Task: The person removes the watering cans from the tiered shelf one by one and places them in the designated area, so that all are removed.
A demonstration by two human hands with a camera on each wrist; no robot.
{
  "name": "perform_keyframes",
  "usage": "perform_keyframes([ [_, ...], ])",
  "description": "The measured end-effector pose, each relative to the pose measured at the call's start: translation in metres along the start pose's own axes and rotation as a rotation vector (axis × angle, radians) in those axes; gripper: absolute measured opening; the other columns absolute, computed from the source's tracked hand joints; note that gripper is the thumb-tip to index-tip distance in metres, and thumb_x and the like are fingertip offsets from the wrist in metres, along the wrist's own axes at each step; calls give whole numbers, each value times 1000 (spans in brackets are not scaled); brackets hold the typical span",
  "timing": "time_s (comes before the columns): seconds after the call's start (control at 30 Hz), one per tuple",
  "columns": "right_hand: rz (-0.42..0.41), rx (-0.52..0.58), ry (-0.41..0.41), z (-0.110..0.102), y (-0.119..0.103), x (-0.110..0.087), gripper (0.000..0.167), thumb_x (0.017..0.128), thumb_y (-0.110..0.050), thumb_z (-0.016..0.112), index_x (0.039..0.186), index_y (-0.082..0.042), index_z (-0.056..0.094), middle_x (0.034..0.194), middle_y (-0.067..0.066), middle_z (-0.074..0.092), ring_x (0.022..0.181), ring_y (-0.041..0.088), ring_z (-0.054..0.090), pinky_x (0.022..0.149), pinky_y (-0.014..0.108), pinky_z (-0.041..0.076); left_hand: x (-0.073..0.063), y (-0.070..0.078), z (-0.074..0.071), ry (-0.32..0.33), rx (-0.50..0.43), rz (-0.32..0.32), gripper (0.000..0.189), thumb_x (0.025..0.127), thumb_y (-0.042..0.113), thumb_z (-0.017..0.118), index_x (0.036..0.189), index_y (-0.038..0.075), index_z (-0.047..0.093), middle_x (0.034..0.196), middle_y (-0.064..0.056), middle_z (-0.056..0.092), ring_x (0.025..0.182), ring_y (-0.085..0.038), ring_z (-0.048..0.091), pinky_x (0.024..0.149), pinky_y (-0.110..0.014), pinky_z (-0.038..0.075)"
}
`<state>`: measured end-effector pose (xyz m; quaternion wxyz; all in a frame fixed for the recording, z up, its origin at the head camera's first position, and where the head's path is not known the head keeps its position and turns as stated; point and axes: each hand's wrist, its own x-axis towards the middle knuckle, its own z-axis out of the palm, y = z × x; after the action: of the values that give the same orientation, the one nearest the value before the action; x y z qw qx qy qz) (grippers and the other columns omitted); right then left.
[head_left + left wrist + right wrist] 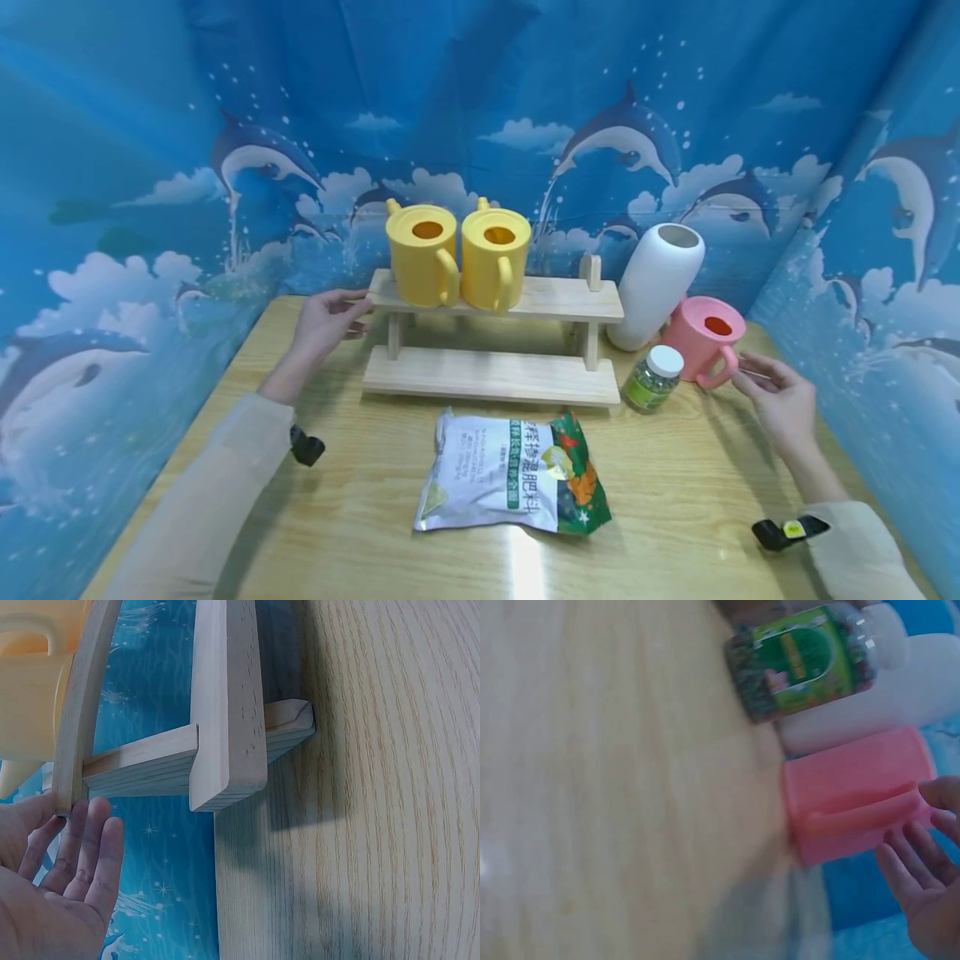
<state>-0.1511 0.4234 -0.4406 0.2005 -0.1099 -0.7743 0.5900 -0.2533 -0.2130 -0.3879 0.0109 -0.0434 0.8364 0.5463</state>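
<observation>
At the left end of a two-tier wooden shelf, my left hand pinches the end of the upper board between thumb and fingertips, the other fingers stretched out. Two yellow watering cans stand side by side on that board, handles toward me. On the right, a pink watering can stands on the table with its handle toward my right hand. The right thumb and fingertips are right at this handle, fingers loosely extended and not closed round it.
A white vase leans behind the pink can. In front of it is a jar with a white lid and green label. A white and green fertilizer bag lies before the shelf. A dolphin-print curtain encloses the table.
</observation>
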Motion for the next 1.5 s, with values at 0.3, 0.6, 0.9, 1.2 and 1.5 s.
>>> perform_keyframes([
  [0.3,-95,5,29,27,-73,-8,39,96,-10,78,133,-5,71,102,-20,76,83,-5,74,72,9,61,0,-1,-2,6,-5,5,51,106,39,65,146,9,61,139,-22,69,84,-5,77,80,-21,66],
  [0.6,-340,-43,-240,106,-131,-24,35,98,-9,75,132,-4,70,108,-21,75,92,-4,72,79,10,61,1,-1,0,-3,-4,16,49,106,37,65,146,9,61,139,-23,69,96,-21,80,80,-22,67],
  [0.9,-363,-67,-475,184,-162,-29,36,99,-15,75,133,-3,69,119,18,77,97,2,72,85,14,60,0,-2,1,-1,-1,28,49,106,37,65,145,8,62,138,-23,70,100,-26,80,79,-22,67],
  [1.2,-297,-34,-512,232,-174,-30,39,97,-21,79,132,-6,70,118,19,76,104,31,73,77,19,62,0,-2,0,1,-4,27,48,106,36,65,145,7,62,136,-23,70,100,-27,80,81,-23,67],
  [1.5,-285,-63,-510,255,-177,-29,33,94,-23,82,121,-6,73,111,17,76,97,28,73,74,22,61,-2,0,0,-6,-16,32,50,105,38,66,144,8,63,137,-24,70,89,-13,79,81,-25,67],
])
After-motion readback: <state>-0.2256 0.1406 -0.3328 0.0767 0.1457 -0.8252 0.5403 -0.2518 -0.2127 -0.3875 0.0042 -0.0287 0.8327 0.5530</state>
